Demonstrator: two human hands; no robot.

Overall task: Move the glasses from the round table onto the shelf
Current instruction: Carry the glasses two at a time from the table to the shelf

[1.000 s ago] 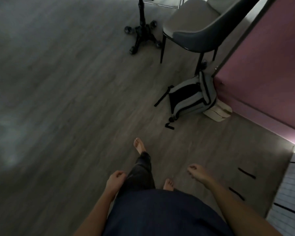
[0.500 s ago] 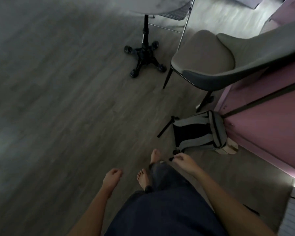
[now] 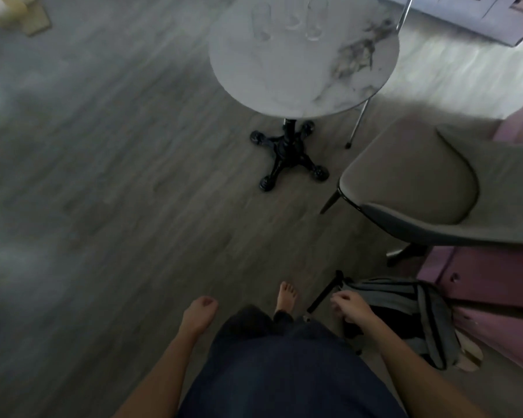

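I'm seeing glasses (image 3: 293, 18) sitting far back on the round table (image 3: 284, 86), chair (image 3: 411, 182) standing right of it, backpack (image 3: 405, 300) lying nearer me.

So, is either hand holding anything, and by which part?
Nothing is held: left hand and right hand hang empty; the glasses stand on the round table.

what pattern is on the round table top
White marble with dark grey veining on the round table, densest near its right edge; the head view shows it, though blurred.
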